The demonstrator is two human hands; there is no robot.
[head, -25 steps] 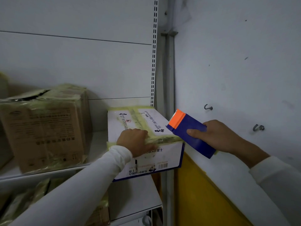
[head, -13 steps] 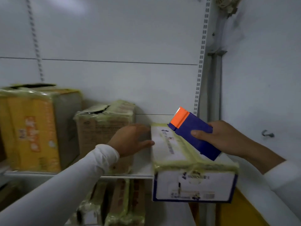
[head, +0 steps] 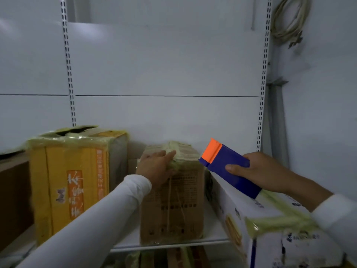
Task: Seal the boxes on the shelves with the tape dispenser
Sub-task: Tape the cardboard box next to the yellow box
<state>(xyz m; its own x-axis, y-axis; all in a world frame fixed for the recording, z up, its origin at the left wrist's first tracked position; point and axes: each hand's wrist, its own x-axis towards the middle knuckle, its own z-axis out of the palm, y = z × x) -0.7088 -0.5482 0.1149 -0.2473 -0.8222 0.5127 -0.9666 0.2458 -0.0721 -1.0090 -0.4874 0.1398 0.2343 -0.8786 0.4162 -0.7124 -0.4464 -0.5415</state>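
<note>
Right hand (head: 264,171) fingers clasp tape dispenser (head: 228,167); left hand (head: 156,168) flat on brown box (head: 173,200).

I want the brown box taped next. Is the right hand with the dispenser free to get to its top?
Probably yes: the right hand holds the tape dispenser beside the brown box with open space between, though the left hand covers part of its top.

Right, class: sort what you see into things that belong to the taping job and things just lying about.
Job: blue and orange tape dispenser in right hand; small brown cardboard box under left hand; yellow cardboard box; white printed box.
Lying about: coiled cord on wall.
</note>
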